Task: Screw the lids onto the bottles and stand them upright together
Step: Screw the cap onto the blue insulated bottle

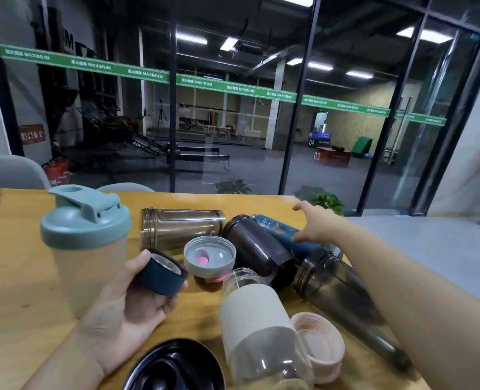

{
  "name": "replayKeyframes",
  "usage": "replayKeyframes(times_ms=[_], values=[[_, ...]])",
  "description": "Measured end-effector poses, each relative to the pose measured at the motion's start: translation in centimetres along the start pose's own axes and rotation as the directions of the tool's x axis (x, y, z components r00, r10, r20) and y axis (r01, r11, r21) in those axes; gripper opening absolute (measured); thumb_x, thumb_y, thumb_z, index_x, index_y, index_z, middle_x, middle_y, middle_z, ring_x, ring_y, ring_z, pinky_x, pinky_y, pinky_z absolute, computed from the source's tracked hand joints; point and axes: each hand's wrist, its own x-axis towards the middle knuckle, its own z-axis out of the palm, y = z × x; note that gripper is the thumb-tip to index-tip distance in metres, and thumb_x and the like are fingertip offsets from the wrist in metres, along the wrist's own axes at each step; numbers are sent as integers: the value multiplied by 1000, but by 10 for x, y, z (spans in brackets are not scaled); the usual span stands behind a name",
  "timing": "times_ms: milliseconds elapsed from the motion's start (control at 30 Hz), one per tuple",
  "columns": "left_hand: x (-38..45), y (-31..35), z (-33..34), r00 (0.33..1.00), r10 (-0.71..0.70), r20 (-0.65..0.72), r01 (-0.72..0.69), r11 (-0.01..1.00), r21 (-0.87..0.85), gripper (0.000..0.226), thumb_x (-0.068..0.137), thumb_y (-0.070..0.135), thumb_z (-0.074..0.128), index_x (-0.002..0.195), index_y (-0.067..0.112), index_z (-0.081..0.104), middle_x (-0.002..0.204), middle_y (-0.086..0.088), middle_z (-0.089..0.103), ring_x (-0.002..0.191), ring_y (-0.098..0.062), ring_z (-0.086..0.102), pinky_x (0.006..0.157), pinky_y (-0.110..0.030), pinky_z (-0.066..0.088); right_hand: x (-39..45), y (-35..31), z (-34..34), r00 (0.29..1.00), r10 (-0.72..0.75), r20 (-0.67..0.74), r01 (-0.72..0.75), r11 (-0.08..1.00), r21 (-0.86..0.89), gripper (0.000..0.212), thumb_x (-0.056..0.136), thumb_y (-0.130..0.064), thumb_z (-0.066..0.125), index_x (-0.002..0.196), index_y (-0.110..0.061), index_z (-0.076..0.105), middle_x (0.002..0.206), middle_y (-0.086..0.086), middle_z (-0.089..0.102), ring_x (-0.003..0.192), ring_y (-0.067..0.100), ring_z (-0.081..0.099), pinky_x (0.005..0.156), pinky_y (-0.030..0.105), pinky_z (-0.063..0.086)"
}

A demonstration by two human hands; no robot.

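My left hand (pixel 126 302) grips a dark blue lid (pixel 162 273) between thumb and fingers, low over the wooden table (pixel 11 277). My right hand (pixel 314 225) reaches over a dark blue bottle (pixel 283 233) lying on its side, fingers relaxed, thumb touching it. A shaker with a teal lid (pixel 84 243) stands upright at left. Lying down are a smoky brown bottle (pixel 179 228), a black bottle (pixel 257 250), a dark clear bottle (pixel 342 296) and a clear bottle with a white sleeve (pixel 258 319). Loose lids: grey with pink dot (pixel 209 256), pink (pixel 320 342), black (pixel 174 367).
The table's far edge runs just behind the bottles, with a grey chair back (pixel 11 171) beyond it at left. A glass wall (pixel 233 108) stands behind. The table's right edge lies under my right forearm, with grey floor (pixel 430 249) past it.
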Motion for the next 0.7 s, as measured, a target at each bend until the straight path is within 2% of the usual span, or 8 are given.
replayKeyframes(times_ms=[67,133,200,333,433,533,600,700], values=[[-2,-1,0,1000,1,-30,-1,1000,14,100,10,42,94,98,11,56,77,-15,70,58,-27,69,66,-35,45,8,3,1,995,37,94,-36,999,-5,88,74,-37,76,145,-24,26,144,8,42,124,31,47,96,37,42],[-5,-1,2,1000,4,-25,-4,1000,7,78,34,42,90,98,11,57,82,-17,67,55,-27,67,68,-36,42,13,6,1,984,80,160,-79,997,-11,94,70,-41,79,146,-23,25,148,6,39,127,29,46,101,38,41],[-8,-2,3,999,-7,-44,8,1000,14,59,57,41,74,103,10,56,88,-21,64,55,-27,65,66,-36,44,18,7,4,974,110,199,-100,993,-60,93,70,-43,79,145,-21,28,148,5,38,131,29,41,106,40,37],[-7,-5,3,995,-35,-88,42,996,76,81,47,44,82,114,9,56,82,-19,69,58,-26,66,56,-32,49,23,4,13,969,125,212,-103,988,-112,83,69,-43,78,139,-16,41,133,7,51,117,27,51,99,38,43],[-5,-4,2,994,-57,-93,66,994,88,100,34,46,90,119,6,55,84,-18,70,61,-26,67,51,-29,53,26,3,19,969,121,214,-99,989,-109,82,67,-41,80,136,-15,43,127,7,55,111,26,54,96,38,46],[-3,-4,-2,996,-64,-59,70,991,110,110,17,46,94,112,6,57,87,-18,71,65,-27,69,50,-28,54,27,4,22,972,123,200,-101,988,-114,78,66,-41,80,132,-14,47,119,7,59,104,24,57,93,37,49],[-4,-5,-2,997,-68,-43,73,989,126,100,23,43,95,110,7,59,89,-17,71,66,-26,69,51,-26,55,27,3,21,976,121,184,-100,988,-119,76,66,-40,80,130,-13,49,117,6,60,102,24,58,91,36,50],[-6,-6,-2,998,-65,-18,66,991,118,57,62,31,80,110,7,59,90,-17,70,68,-25,69,54,-27,54,24,3,19,982,125,144,-105,985,-135,76,64,-39,82,128,-14,49,116,6,59,102,25,57,91,37,50]])
